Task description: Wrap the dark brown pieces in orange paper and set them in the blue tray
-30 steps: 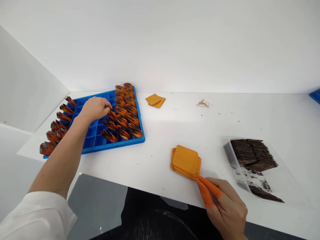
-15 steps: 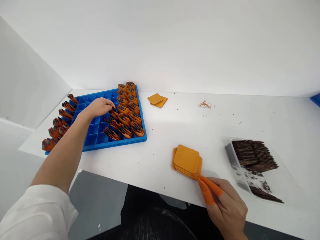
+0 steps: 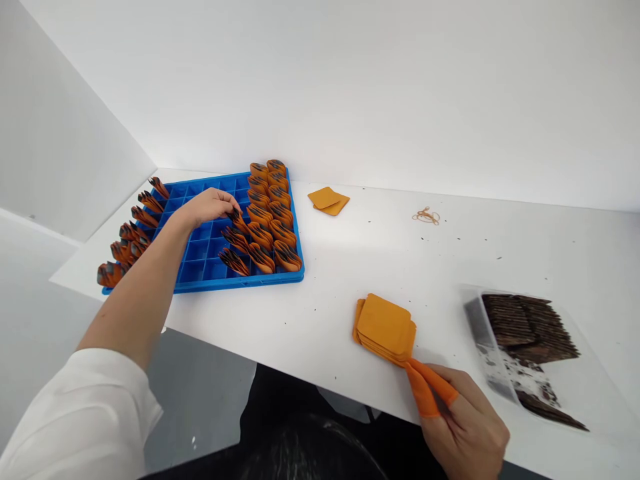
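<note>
My left hand (image 3: 216, 204) reaches over a blue divided tray (image 3: 235, 283), its fingers pinched on a folded orange-and-black bundle (image 3: 238, 221) in one compartment. Similar folded bundles (image 3: 283, 233) fill the tray's right columns, and more stand along its left edge. Orange finger covers are on the thumb and a finger of my right hand (image 3: 457, 407). Those fingertips grip the near corner of a stack of orange-yellow squares (image 3: 385, 325) above the white table's front part.
A clear plastic box (image 3: 480, 340) with dark brown thin pieces (image 3: 530, 327) is at the right. Two orange-yellow squares (image 3: 330, 200) and some rubber bands (image 3: 427, 215) lie near the wall. Dark crumbs dot the white table (image 3: 320, 293).
The whole view has shifted, so the tray, squares and box appear farther right. My left hand stays pinched at the bundle and my right hand keeps hold of the stack.
</note>
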